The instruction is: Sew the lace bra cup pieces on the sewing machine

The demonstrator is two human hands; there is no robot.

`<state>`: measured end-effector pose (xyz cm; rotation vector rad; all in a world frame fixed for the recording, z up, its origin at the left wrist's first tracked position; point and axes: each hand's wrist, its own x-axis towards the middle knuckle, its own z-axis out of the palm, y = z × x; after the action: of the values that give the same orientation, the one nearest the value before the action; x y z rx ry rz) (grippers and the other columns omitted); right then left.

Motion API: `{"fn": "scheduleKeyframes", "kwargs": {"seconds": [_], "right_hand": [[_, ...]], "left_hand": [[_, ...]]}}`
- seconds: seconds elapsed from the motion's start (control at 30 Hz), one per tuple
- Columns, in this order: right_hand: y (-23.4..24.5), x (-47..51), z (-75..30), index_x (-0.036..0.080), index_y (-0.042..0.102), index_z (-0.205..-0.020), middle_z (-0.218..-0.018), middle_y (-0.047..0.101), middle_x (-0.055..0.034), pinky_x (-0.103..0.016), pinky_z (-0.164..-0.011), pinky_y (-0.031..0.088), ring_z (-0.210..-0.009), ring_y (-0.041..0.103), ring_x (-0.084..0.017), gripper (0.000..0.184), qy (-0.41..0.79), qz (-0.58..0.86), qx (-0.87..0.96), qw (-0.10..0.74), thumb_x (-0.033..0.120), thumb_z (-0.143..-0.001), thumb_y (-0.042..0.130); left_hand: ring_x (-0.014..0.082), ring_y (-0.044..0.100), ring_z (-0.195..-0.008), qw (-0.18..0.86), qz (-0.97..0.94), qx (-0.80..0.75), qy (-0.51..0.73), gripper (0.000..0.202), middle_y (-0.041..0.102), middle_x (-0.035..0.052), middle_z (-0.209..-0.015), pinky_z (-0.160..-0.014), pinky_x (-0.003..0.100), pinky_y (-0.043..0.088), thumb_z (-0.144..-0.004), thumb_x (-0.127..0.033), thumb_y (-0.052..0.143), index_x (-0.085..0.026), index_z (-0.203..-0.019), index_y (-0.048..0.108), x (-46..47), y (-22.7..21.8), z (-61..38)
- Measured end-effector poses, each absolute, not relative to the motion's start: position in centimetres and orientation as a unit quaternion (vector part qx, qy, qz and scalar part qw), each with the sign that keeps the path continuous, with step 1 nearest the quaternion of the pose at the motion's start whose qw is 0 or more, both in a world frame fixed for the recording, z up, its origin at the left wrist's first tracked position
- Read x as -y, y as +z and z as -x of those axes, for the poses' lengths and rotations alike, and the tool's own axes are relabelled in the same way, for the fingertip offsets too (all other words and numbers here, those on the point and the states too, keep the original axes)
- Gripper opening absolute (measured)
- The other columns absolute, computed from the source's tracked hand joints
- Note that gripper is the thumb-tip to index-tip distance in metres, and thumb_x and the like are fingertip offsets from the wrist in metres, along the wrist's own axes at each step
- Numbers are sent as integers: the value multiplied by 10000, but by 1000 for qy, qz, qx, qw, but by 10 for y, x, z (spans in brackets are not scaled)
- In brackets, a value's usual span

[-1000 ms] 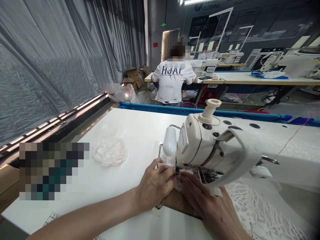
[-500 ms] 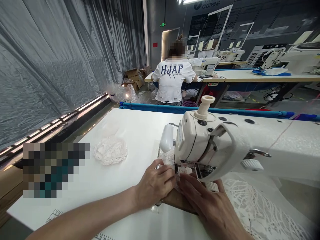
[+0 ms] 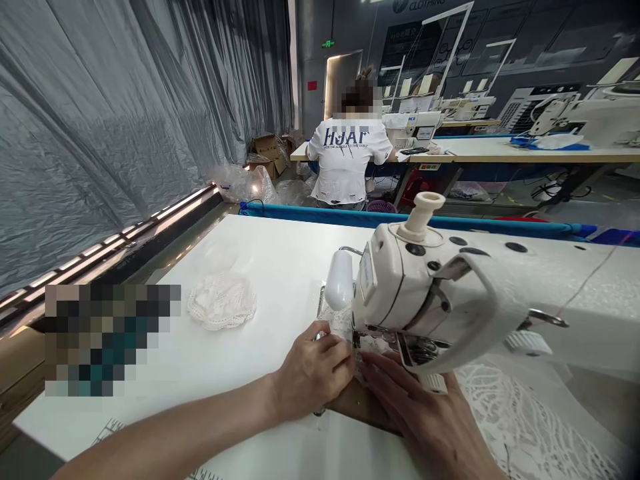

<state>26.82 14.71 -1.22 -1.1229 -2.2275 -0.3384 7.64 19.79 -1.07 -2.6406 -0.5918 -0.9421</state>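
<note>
A white sewing machine (image 3: 450, 293) stands on the white table (image 3: 260, 253). White lace fabric (image 3: 520, 420) runs under its head and spreads to the right. My left hand (image 3: 313, 373) is curled, its fingertips pressing the lace just left of the needle. My right hand (image 3: 420, 413) lies flat on the lace, fingers stretched toward the needle, partly under the machine head. A brown piece (image 3: 357, 403) lies between my hands. The needle itself is hidden by the machine head and my fingers.
A small heap of white lace (image 3: 223, 301) lies on the table to the left. A blurred dark object (image 3: 110, 340) sits at the table's left edge. A person in a white shirt (image 3: 349, 160) sits with their back to me at another sewing table (image 3: 500, 155). Grey plastic sheeting (image 3: 125, 113) hangs at the left.
Both hands stay at the needle with little movement. The view has shifted slightly, so the machine head appears a bit lower and further right.
</note>
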Motion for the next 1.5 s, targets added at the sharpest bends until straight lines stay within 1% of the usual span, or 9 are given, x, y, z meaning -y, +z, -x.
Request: {"fn": "scheduleKeyframes", "kwargs": {"seconds": [0.27, 0.5, 0.67, 0.8, 1.0, 1.17, 1.33, 1.43, 1.5], "right_hand": [[-10, -146, -264, 218, 664, -901, -915, 728, -24, -404, -902, 310, -764, 642, -171, 315, -100, 435, 833, 327, 199, -982, 361], [2, -135, -275, 203, 643, -808, -700, 697, 2, -388, -860, 322, -570, 578, -125, 269, -82, 431, 829, 347, 275, -963, 434], [4, -132, -272, 158, 597, -1095, -1022, 699, -57, -361, -874, 314, -844, 642, -165, 303, -96, 394, 870, 282, 355, -982, 397], [-6, -135, -267, 175, 612, -1063, -1065, 692, -39, -325, -829, 318, -886, 642, -152, 364, -114, 367, 887, 256, 416, -988, 350], [-17, -134, -261, 187, 634, -935, -939, 716, -29, -361, -866, 306, -784, 650, -156, 423, -108, 397, 845, 342, 413, -1002, 282], [-5, -132, -266, 185, 630, -943, -927, 713, -29, -372, -913, 296, -728, 646, -135, 359, -75, 413, 855, 304, 371, -997, 328], [-7, -130, -270, 162, 602, -1075, -999, 695, -70, -383, -922, 302, -801, 643, -169, 335, -78, 410, 869, 263, 400, -973, 389], [-11, -129, -267, 180, 618, -1013, -1008, 689, -55, -386, -905, 304, -785, 638, -164, 363, -73, 407, 871, 266, 409, -985, 337], [-8, -128, -266, 189, 627, -882, -888, 694, -27, -377, -869, 318, -696, 615, -144, 364, -61, 405, 863, 295, 379, -990, 337]], "left_hand": [[112, 588, -841, 139, 920, 202, -307, 134, 639, 14, -818, -833, 319, 428, -855, -20, 499, -111, -885, 592, -195, -10, -73], [161, 570, -989, 113, 932, 197, -281, 105, 653, 48, -905, -883, 357, 403, -885, -91, 500, -106, -917, 600, -188, -7, -65], [145, 589, -898, 115, 937, 185, -273, 130, 651, 49, -890, -852, 350, 411, -860, -42, 492, -101, -895, 603, -188, -8, -63], [153, 594, -884, 137, 933, 185, -275, 131, 648, 47, -851, -845, 342, 420, -855, -43, 492, -102, -867, 608, -187, -9, -63], [158, 591, -896, 137, 936, 183, -270, 128, 642, 48, -850, -852, 336, 432, -840, -42, 504, -98, -873, 614, -187, -9, -62], [160, 593, -908, 127, 935, 183, -275, 148, 637, 51, -856, -866, 341, 429, -844, -38, 498, -95, -918, 614, -187, -6, -62], [167, 584, -944, 115, 937, 182, -275, 155, 644, 58, -932, -866, 346, 432, -849, -36, 487, -108, -874, 623, -187, -6, -61], [169, 582, -954, 126, 936, 174, -277, 158, 652, 59, -969, -850, 339, 442, -851, -34, 490, -106, -880, 628, -187, -5, -61], [173, 583, -957, 130, 938, 172, -273, 161, 659, 61, -953, -847, 338, 449, -852, -33, 493, -102, -898, 632, -187, -4, -62]]}}
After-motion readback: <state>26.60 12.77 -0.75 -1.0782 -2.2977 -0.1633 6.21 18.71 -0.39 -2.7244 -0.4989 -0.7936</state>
